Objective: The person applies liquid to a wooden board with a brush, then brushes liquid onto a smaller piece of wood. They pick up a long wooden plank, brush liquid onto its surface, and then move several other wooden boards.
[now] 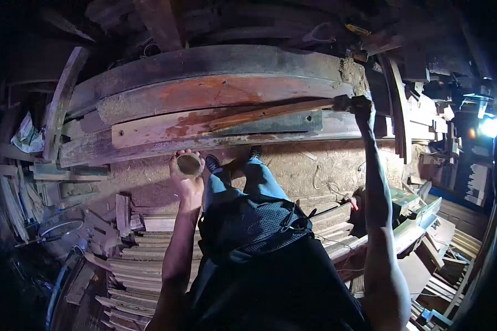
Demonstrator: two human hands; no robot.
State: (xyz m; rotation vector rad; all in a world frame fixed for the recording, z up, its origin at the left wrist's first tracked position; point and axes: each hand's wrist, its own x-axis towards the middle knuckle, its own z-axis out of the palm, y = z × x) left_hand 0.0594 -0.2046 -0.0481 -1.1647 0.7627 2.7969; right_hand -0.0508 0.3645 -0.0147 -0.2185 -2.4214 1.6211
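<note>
Within the left grip (190, 181) sits a round container (189, 164)

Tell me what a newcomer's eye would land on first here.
First, probably the bright light glaring at the right edge of an otherwise dim space. Next, the plank with reddish patches among the long boards ahead, with the right hand at the right end of a long brown strip of wood. Then the round cup in the left hand, just left of the person's knees.
</note>
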